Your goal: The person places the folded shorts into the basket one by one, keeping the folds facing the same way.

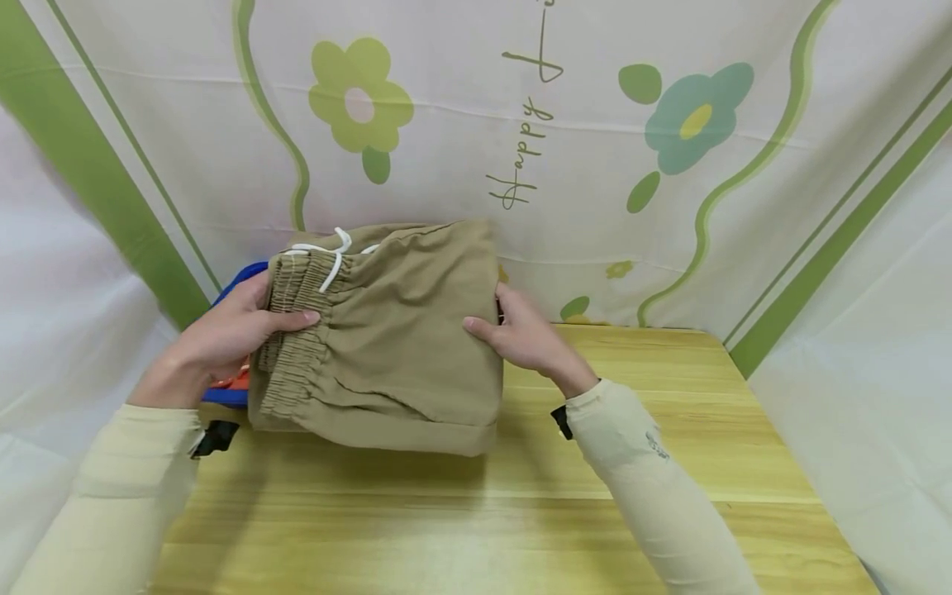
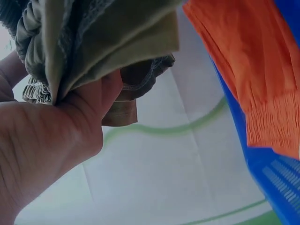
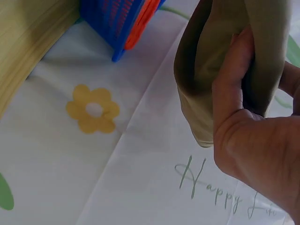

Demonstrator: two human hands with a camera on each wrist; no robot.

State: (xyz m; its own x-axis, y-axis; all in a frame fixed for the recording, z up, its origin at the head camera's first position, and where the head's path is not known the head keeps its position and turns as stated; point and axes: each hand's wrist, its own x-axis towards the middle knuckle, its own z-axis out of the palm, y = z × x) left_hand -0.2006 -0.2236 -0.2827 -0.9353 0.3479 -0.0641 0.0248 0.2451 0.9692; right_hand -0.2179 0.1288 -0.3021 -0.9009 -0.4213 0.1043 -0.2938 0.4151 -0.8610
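Khaki shorts [image 1: 416, 347], folded over, hang between both hands above the wooden table. Their gathered elastic waistband faces left, and a white drawstring [image 1: 332, 258] loops out at its top. My left hand [image 1: 230, 326] grips the waistband end, thumb on the front and fingers behind. At the other end my right hand [image 1: 531, 330] pinches the folded edge, thumb in front. In the right wrist view the fingers of that hand reach in among the layers of khaki cloth [image 3: 201, 93]. The left wrist view shows the cloth bunched over the left hand [image 2: 56, 136].
Behind the shorts at the left stands a blue plastic basket [image 2: 255, 164], mostly hidden in the head view. Orange clothing [image 2: 253, 61] with a gathered band lies in it. The wooden table [image 1: 632, 413] meets a flower-printed white curtain [image 1: 461, 124] at the back.
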